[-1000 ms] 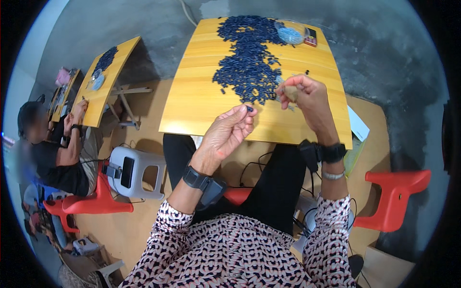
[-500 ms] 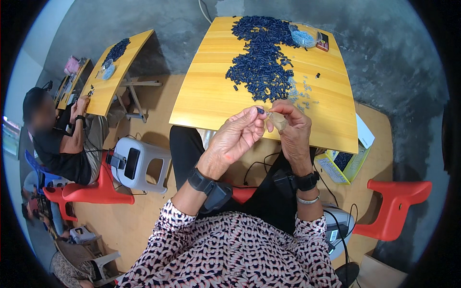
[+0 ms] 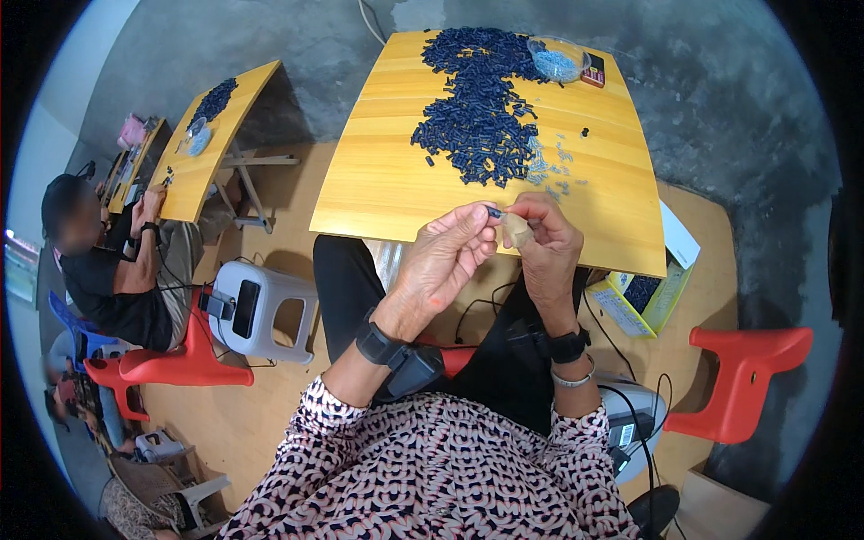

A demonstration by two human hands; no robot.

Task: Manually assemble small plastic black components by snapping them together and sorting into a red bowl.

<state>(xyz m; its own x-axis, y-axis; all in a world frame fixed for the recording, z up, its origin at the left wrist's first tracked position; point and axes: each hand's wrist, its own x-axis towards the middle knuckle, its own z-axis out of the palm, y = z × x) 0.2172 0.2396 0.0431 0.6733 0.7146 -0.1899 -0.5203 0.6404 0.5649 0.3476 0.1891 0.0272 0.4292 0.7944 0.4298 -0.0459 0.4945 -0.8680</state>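
Over the near edge of the wooden table (image 3: 360,202), my left hand (image 3: 447,256) pinches a small dark blue cylindrical piece (image 3: 494,212) between thumb and fingers. My right hand (image 3: 549,241) is closed right beside it, fingertips at the piece's right end. A beige cover (image 3: 517,230) wraps one of its fingers. Whatever the right fingertips hold is hidden or too small to name. Beyond my hands lies a heap of similar dark blue pieces (image 3: 475,135), with small clear pieces (image 3: 560,160) scattered along its right side.
At the table's far right stand a clear bowl (image 3: 556,65) of light blue bits and a small dark red box (image 3: 593,70). A yellow box (image 3: 630,306) sits below, right, near a red stool (image 3: 742,382). Leftward, another person (image 3: 117,288) works at a second table (image 3: 184,175).
My right fingertips have drawn closer to the dark blue piece, and less of it shows between my hands. The view has shifted slightly.
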